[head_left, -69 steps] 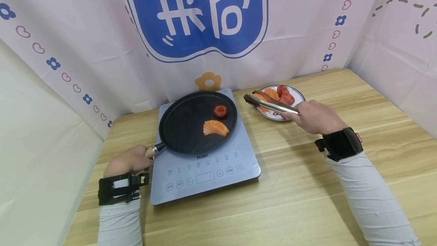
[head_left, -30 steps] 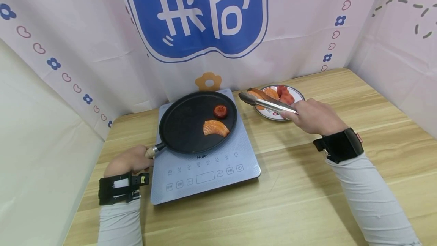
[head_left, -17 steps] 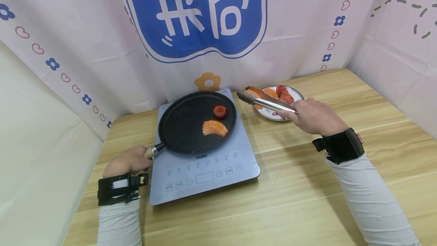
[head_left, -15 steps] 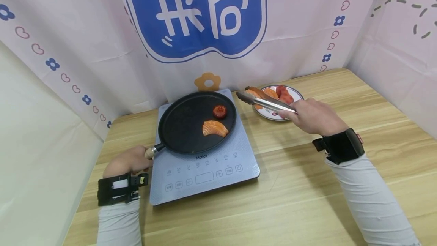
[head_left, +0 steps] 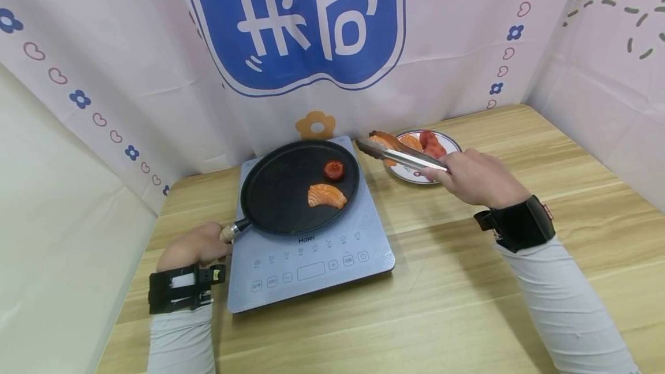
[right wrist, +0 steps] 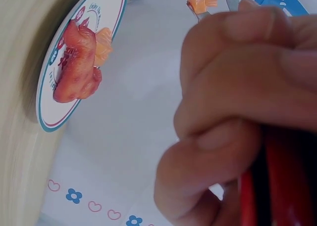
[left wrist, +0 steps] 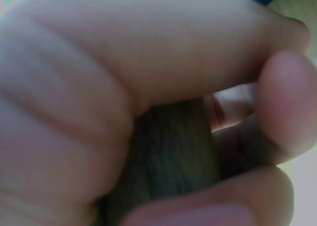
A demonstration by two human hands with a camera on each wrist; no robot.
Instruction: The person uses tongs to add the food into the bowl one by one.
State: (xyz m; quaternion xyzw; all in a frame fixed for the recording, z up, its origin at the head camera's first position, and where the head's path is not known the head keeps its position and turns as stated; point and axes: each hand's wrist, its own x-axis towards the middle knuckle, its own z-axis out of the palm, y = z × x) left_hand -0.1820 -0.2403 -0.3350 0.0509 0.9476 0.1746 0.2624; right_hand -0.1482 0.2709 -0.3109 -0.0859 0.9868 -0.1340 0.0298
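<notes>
At the far left, pale grey sleeve (head_left: 182,339) and black wrist strap (head_left: 174,288) behind left hand (head_left: 200,242). With left fingers curled, gripping wooden handle (head_left: 227,232) at the near left of black flat pan (head_left: 280,189). Under the pan, grey-blue Haier induction cooktop (head_left: 371,241), its touch controls along the near side. In the right half of the pan, salmon slice (head_left: 326,195) nearer and round red tomato-like piece (head_left: 334,170) just beyond it, apart.

Farther right, between pan and plate, second salmon slice (head_left: 381,142) pinched near the tips of metal tongs (head_left: 410,159); in the right wrist view, clear of the plate. On round rimmed plate (head_left: 451,146), far right of the cooktop, another salmon slice (head_left: 412,142) at the left and glossy red chicken wing (head_left: 433,146) to the right of it. Just right of and nearer than the plate, holding the tongs in right hand (head_left: 478,178), fingers bent round them. Below everything, light wooden table (head_left: 457,305); behind, white printed cloth (head_left: 447,27) with blue emblem (head_left: 322,22).
</notes>
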